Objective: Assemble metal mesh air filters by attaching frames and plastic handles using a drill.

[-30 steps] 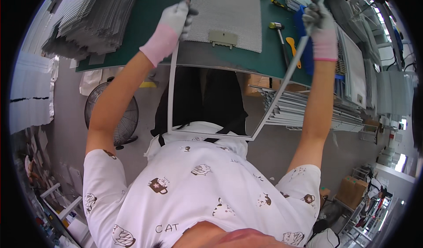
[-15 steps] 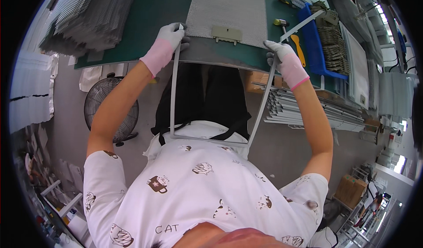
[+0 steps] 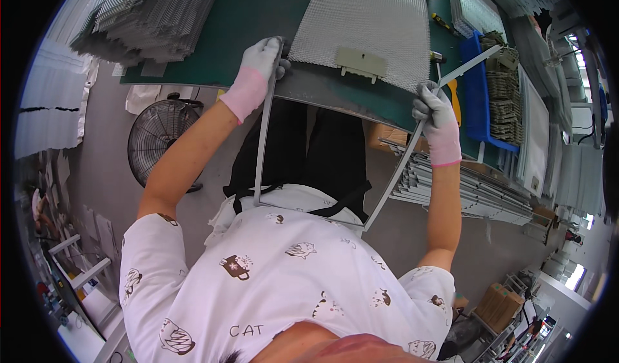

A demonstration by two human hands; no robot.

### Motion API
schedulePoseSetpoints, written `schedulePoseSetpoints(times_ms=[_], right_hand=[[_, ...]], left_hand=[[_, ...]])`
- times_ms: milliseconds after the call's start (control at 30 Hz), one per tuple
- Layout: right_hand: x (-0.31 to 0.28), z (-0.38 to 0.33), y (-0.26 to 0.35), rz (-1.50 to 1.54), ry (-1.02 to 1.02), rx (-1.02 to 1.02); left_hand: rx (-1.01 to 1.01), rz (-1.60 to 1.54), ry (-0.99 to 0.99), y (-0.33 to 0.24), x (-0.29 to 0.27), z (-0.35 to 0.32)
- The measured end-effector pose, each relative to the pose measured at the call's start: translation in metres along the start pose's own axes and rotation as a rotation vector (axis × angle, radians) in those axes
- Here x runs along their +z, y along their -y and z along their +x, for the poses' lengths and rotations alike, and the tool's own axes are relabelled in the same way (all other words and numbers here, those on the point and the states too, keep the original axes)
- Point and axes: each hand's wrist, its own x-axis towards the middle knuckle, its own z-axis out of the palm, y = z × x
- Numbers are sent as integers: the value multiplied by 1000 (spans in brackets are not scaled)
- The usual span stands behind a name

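Frame: thin grey metal frame (image 3: 261, 150), held at the green surface's (image 3: 258, 15) near edge, below the mesh panel (image 3: 364, 24).
Left hand (image 3: 261, 63): grip closed round its left bar.
Right hand (image 3: 435, 111): grip closed round its right bar.

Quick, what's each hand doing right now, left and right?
Left hand: closed on the left side of the metal frame.
Right hand: closed on the frame's right side.

Thin grey metal frame (image 3: 261, 150), three-sided, open end toward green table edge.
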Motion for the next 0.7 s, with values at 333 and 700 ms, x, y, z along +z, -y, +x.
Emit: schedulePoseSetpoints(times_ms=[333,700], right_hand=[[7,2,-7,-52,-96,-19],[18,2,-9,-190,-190,-56]], left_hand=[[-99,-243,70,6,-1,5],[5,-203,201,7,-1,-8]])
